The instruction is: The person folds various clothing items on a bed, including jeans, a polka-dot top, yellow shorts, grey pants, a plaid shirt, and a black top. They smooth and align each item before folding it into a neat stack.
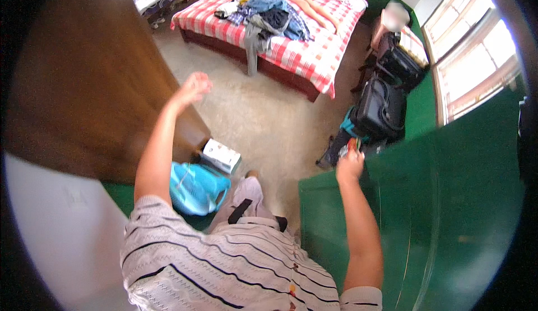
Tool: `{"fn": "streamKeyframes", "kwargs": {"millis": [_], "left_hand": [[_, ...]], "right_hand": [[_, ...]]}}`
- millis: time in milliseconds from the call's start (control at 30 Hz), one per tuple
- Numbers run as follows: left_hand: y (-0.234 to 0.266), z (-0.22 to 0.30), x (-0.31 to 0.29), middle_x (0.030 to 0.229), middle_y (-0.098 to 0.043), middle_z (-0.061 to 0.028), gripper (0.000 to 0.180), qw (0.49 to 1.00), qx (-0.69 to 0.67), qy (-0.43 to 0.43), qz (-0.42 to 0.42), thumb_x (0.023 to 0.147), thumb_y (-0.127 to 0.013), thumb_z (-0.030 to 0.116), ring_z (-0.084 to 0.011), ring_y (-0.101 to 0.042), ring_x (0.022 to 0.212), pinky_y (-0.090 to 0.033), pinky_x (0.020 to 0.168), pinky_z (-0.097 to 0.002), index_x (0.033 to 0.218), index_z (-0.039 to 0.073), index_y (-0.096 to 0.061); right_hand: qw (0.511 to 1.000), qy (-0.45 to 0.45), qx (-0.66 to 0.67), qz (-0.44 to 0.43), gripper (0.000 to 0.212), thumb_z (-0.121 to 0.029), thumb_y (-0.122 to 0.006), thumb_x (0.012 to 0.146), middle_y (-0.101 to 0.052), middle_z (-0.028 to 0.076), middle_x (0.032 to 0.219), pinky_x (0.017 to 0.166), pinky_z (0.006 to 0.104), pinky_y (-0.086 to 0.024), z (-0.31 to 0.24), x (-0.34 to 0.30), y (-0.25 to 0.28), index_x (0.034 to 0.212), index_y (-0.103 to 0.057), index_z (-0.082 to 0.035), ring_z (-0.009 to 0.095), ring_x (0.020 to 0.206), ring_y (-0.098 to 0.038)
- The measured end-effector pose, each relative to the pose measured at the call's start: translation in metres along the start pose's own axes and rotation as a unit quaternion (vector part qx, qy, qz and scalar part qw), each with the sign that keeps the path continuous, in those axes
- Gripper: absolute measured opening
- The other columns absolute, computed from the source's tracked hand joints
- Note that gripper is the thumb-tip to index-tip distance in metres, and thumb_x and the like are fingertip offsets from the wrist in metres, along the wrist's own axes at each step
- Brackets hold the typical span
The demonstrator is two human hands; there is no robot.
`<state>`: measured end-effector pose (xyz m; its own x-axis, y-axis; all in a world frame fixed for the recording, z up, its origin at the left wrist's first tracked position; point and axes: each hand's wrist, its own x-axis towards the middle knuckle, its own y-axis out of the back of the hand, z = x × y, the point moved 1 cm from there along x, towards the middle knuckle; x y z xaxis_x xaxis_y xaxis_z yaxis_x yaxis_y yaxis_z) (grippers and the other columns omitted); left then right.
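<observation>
A green door (431, 210) stands to the right of your right hand (351, 162). Your left hand (195, 88) hangs out ahead on a nearly straight arm, fingers loosely half-curled, seemingly empty; your right arm also reaches forward, fingers closed around what looks like a small red-and-green object (352, 144), well right of the left hand, its long axis too blurred to tell.

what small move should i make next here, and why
Perhaps a short step straight ahead on the grey-beige floor: a bright-blue plastic-looking object sits close on the left, a green wooden-looking panel stands on the right, and the right hand holds a small, partly red item.
</observation>
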<state>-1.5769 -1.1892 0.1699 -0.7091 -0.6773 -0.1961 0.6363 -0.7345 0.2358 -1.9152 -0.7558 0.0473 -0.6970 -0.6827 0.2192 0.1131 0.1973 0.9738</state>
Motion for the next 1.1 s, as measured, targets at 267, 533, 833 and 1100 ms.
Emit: {"fn": "streamKeyframes", "kwargs": {"millis": [267, 533, 833, 1100], "left_hand": [[-0.030, -0.082, 0.127, 0.120, -0.058, -0.0056, 0.034, 0.991, -0.038, 0.096, -0.082, 0.091, -0.059, 0.020, -0.0157, -0.054, 0.111, -0.043, 0.092, -0.0322, 0.123, 0.009, -0.052], [-0.065, -0.058, 0.318, 0.122, -0.057, -0.0043, 0.033, 0.989, -0.071, 0.057, -0.117, 0.092, -0.057, 0.021, -0.0145, -0.053, 0.111, -0.043, 0.091, -0.0310, 0.123, 0.010, -0.052], [-0.016, 0.002, 0.484, 0.117, -0.059, -0.0042, 0.030, 0.987, -0.059, 0.146, -0.019, 0.093, -0.055, 0.022, -0.0136, -0.056, 0.105, -0.044, 0.087, -0.0298, 0.121, 0.011, -0.053], [0.022, -0.021, 0.684, 0.114, -0.060, -0.0019, 0.030, 0.986, 0.013, 0.157, -0.053, 0.091, -0.057, 0.021, -0.0099, -0.055, 0.100, -0.045, 0.080, -0.0269, 0.119, 0.013, -0.058]], "right_hand": [[0.688, -0.204, -0.421, -0.555, 0.032, -0.025, -0.051, 0.089, -0.066, 0.013, 0.110, 0.076, 0.0571, -0.045, 0.069, 0.099, -0.025, 0.108, -0.068, -0.006, 0.032, 0.095, -0.064], [0.622, -0.346, -0.260, -0.652, 0.024, -0.026, -0.061, 0.083, -0.067, 0.008, 0.100, 0.067, 0.0515, -0.050, 0.138, 0.113, -0.073, 0.101, -0.069, -0.011, 0.026, 0.086, -0.065], [0.729, -0.458, 0.093, -0.500, 0.018, -0.021, -0.060, 0.084, -0.066, 0.008, 0.090, 0.061, 0.0439, -0.050, 0.073, 0.169, -0.126, 0.096, -0.066, -0.008, 0.023, 0.075, -0.063], [0.724, -0.484, 0.271, -0.411, 0.013, -0.017, -0.060, 0.086, -0.064, 0.007, 0.081, 0.055, 0.0372, -0.049, 0.010, 0.267, -0.148, 0.091, -0.063, -0.006, 0.021, 0.066, -0.062]]}}
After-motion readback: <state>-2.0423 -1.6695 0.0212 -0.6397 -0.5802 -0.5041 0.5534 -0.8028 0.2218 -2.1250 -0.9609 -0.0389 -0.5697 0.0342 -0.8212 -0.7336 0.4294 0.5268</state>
